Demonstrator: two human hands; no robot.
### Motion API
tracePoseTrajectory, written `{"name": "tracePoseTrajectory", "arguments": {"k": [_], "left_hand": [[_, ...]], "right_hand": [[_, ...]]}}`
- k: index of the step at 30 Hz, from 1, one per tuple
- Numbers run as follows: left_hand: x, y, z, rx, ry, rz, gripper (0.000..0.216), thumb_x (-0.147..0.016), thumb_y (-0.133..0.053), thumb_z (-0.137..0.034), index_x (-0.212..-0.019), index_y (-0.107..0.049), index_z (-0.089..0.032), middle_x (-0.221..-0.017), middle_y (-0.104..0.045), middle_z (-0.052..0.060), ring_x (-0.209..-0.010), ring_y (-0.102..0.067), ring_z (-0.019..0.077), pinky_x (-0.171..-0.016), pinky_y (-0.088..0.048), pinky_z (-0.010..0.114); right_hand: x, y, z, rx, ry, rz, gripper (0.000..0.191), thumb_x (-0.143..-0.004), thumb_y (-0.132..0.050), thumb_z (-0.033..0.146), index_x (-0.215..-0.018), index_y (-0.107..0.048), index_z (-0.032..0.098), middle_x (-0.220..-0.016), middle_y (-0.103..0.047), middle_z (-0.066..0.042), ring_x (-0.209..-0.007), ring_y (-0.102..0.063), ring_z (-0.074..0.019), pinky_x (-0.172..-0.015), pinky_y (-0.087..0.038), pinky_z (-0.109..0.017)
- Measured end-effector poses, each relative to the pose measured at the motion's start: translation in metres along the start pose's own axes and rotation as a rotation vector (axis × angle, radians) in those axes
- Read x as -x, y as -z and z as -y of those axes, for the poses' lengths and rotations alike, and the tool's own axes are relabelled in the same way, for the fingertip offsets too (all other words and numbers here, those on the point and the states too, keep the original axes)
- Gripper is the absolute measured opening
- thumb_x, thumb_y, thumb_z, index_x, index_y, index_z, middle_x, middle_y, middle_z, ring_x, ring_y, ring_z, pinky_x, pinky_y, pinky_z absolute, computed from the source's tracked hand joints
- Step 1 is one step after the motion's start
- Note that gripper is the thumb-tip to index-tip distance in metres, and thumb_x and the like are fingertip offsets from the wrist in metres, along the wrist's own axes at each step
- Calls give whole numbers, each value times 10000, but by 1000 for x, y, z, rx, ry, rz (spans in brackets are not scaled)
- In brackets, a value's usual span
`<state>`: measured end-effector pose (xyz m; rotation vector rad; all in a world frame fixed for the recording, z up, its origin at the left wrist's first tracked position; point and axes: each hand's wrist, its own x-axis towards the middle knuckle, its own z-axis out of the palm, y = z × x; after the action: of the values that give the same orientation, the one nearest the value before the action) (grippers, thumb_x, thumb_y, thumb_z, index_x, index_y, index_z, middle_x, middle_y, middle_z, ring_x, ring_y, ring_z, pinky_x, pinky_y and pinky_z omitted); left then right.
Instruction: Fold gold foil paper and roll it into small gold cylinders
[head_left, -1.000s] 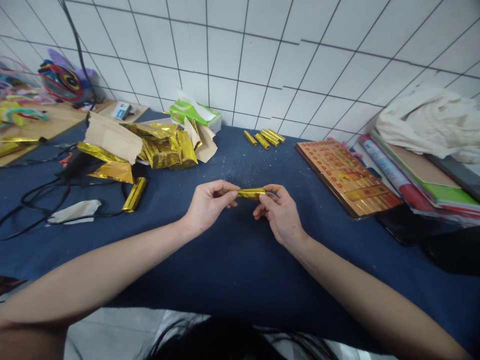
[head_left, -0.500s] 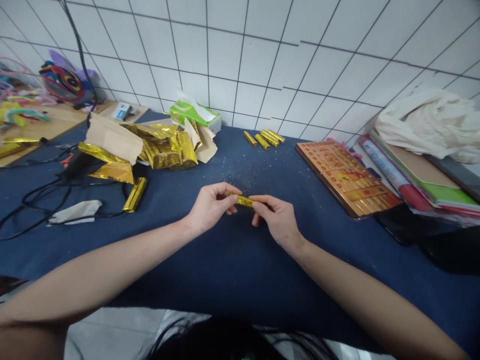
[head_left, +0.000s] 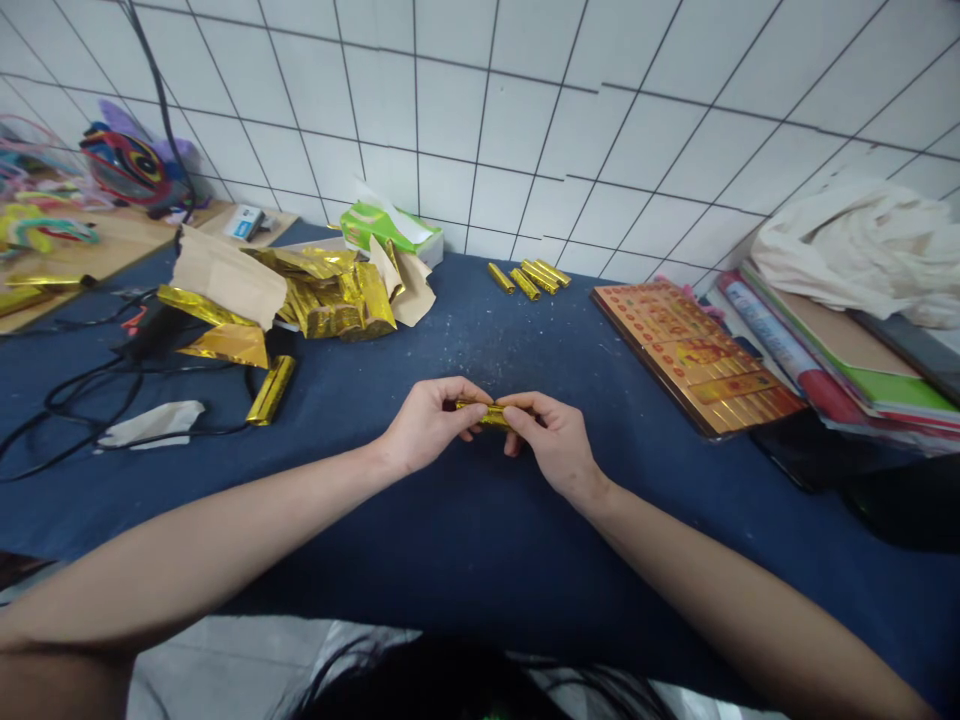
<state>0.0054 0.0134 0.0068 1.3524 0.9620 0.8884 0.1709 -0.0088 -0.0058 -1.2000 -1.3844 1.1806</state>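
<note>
Between my two hands lies a small roll of gold foil paper, held crosswise above the dark blue tabletop. My left hand pinches its left end with thumb and fingers. The right end is gripped by my right hand, thumb on the near side. Fingers cover both ends of the roll. Beyond the hands, near the wall, several finished-looking gold rolls lie side by side. Another gold foil piece, rolled in a double tube, rests on the cloth to the left.
Crumpled gold foil packets and brown paper are heaped at left, before a green tissue box. Black cables loop around a white scrap. At right are a flat orange-gold pack, notebooks and white cloth.
My left hand has lowered slightly, and the gold roll has turned from slanting to nearly level. The right hand stays almost in place, still gripping it.
</note>
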Motion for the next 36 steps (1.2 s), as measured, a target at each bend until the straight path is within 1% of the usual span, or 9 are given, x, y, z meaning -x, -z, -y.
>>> {"name": "tracePoseTrajectory", "arguments": {"k": [3,7,10,15,20,25,30,34,36], "left_hand": [[1,-1,-2,16,-11,-16,103,-696,-624,-186,-773,-631,-118,-665,-621,-7,-532,-543,63,-511,-478,186],[3,-3,-5,2,-15,-17,83,-687,-630,-177,-738,-645,-114,-656,-627,3,-537,-542,67,-521,-477,188],[3,-3,-4,-5,-13,-11,84,-692,-627,-182,-735,-652,-115,-656,-637,11,-535,-545,71,-525,-476,193],[3,-3,-1,18,-39,-16,99,-698,-625,-183,-762,-655,-114,-674,-644,14,-548,-556,75,-525,-480,193],[1,-1,-1,37,-40,-26,89,-696,-625,-177,-750,-646,-110,-653,-638,3,-514,-545,60,-508,-478,180],[-3,1,-2,98,-3,-110,95,-664,-640,-169,-733,-631,-104,-606,-622,-3,-513,-563,78,-485,-474,187],[-4,1,-3,160,47,-116,114,-648,-654,-174,-731,-626,-102,-611,-626,5,-516,-574,86,-480,-475,192],[-8,7,-5,241,117,-154,79,-655,-640,-151,-712,-612,-105,-593,-614,4,-487,-567,77,-450,-450,170],[-11,10,-6,299,175,-154,55,-670,-618,-142,-711,-605,-108,-571,-600,1,-460,-556,71,-423,-429,159]], "right_hand": [[1,-1,2,-1,-8,34,264,-735,-610,318,-946,-599,159,-520,-575,55,-426,-532,-85,-442,-434,-222],[1,-2,4,60,4,41,173,-747,-597,306,-832,-645,163,-496,-566,46,-420,-524,-84,-436,-432,-223],[1,-2,5,60,4,32,158,-755,-588,303,-793,-661,167,-462,-559,43,-404,-515,-88,-432,-425,-230],[-1,-2,-2,-36,-17,26,182,-766,-585,323,-812,-662,164,-447,-568,37,-389,-511,-91,-426,-415,-228],[-2,-1,-8,-108,-27,18,201,-773,-587,344,-802,-651,156,-467,-587,27,-386,-522,-93,-423,-420,-225],[-4,0,-9,-213,-69,-43,230,-751,-604,364,-839,-629,152,-479,-591,27,-364,-523,-100,-392,-416,-225],[-6,-1,-7,-215,-94,-70,242,-743,-607,375,-792,-633,140,-525,-615,5,-350,-514,-91,-370,-406,-224],[-9,-1,-4,-320,-121,-103,266,-766,-557,403,-840,-603,152,-572,-618,7,-377,-536,-94,-376,-419,-227],[-9,-1,-3,-340,-120,-123,246,-756,-566,378,-871,-593,162,-605,-622,13,-387,-537,-88,-377,-415,-221]]}}
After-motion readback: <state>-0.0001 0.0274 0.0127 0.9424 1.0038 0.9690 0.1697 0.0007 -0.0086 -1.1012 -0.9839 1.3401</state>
